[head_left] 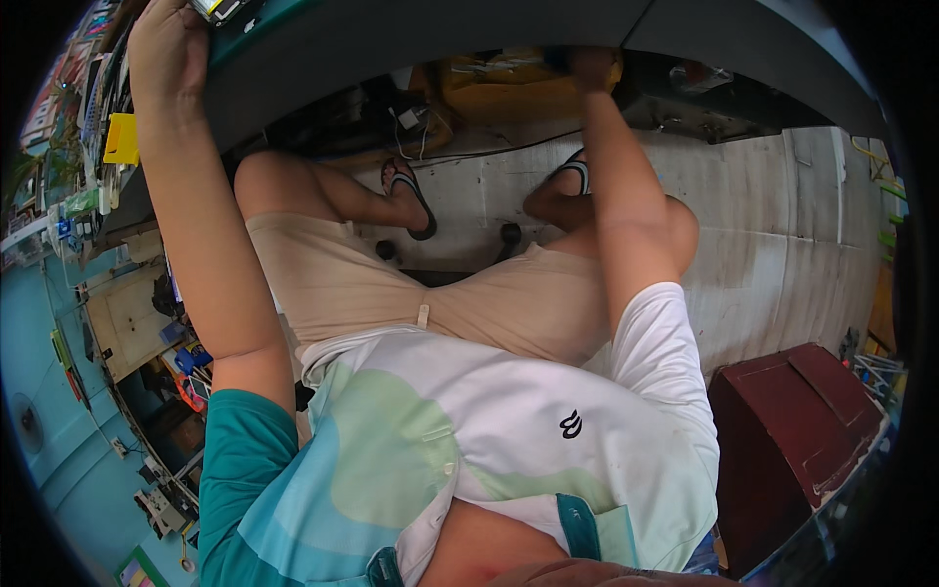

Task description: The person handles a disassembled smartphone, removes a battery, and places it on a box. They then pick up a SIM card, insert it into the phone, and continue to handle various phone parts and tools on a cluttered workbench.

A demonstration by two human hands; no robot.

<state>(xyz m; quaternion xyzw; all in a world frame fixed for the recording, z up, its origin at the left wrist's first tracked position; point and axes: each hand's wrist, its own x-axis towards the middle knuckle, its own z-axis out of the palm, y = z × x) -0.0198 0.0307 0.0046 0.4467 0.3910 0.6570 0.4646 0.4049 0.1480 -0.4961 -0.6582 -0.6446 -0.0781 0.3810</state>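
At the upper left, my left hand (168, 51) is by the desk's edge, its fingers curled and partly cut off by the picture's top. Beside it, on a green desk mat (231, 61), lies a small yellow-and-silver boxy thing (219, 8); whether my hand touches it I cannot tell. My right arm reaches forward under the dark desk front (469, 34). In the shade there, my right hand (590, 70) looks closed next to a small dark blue thing (558, 59), in front of a yellow container (489, 88). Its fingertips are hidden.
Cables and a white plug (409, 118) lie under the desk, near my sandalled feet (409, 201). A dark red box-shaped piece of furniture (797, 421) stands at the right. Cluttered shelves (161, 323) and a yellow block (121, 139) line the left.
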